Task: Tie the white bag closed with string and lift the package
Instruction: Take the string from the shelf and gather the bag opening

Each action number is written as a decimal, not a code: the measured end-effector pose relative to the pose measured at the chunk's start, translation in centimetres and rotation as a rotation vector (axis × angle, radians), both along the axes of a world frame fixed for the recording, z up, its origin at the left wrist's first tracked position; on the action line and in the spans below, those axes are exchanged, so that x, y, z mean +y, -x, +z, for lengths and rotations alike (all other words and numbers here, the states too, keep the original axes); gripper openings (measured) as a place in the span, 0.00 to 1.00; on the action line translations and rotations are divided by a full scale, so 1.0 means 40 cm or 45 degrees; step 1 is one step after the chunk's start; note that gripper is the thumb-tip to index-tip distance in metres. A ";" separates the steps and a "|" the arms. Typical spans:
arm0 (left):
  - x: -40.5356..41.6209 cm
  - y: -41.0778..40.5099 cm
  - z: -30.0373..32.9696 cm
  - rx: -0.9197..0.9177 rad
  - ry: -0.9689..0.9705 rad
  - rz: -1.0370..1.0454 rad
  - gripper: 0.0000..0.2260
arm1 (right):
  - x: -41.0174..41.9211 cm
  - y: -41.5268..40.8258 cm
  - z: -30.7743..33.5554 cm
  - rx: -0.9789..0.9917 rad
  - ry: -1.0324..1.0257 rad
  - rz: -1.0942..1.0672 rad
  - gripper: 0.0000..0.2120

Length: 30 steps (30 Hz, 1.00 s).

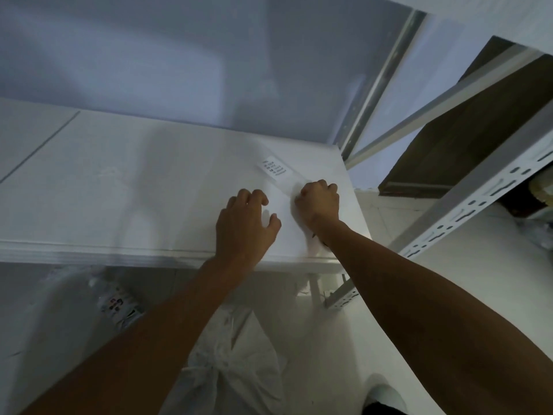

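Head camera looks down on a white bag (230, 366) lying on the floor between the two forearms, low in the frame and below the front edge of the white table (119, 187). Its neck is gathered into a bunch, with creases fanning out from that point; whether string is around it cannot be told. Both hands are up on the tabletop, well apart from the bag. The left hand (244, 226) rests palm down near the table's front edge, fingers spread and bent, holding nothing. Just beside it, the right hand (318, 203) is clenched into a fist around a strip of thin white material (294, 187) that runs up and away to a small printed label (273, 166); more of the same pale material trails under the wrist toward the table edge. The fist sits near the table's right corner. To the right of that corner stands a white slotted metal rack (478, 199) with a dark brown shelf board (466, 139), close to the table. Left of both hands the tabletop lies bare and wide. Under the table at left, a second pale bag (98, 295) with coloured print is blurred.
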State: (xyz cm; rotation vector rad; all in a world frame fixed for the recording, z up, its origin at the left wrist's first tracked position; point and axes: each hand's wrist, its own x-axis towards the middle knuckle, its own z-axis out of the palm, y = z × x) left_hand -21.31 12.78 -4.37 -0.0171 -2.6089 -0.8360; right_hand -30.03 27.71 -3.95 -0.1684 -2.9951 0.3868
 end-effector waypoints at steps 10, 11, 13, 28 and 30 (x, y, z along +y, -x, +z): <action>0.021 0.098 0.006 -0.168 0.054 -0.086 0.15 | -0.010 0.012 0.005 0.070 -0.120 0.004 0.07; 0.020 0.100 0.006 -0.175 0.061 -0.094 0.15 | -0.009 0.014 0.005 0.080 -0.131 0.014 0.08; 0.013 0.104 0.007 -0.182 0.075 -0.109 0.14 | -0.003 0.021 0.003 0.095 -0.137 0.002 0.11; 0.062 0.181 -0.005 -0.191 0.447 -0.370 0.20 | 0.007 0.047 0.008 0.195 -0.282 0.230 0.10; 0.062 0.187 -0.009 -0.230 0.472 -0.367 0.19 | 0.008 0.043 0.011 0.197 -0.243 0.240 0.09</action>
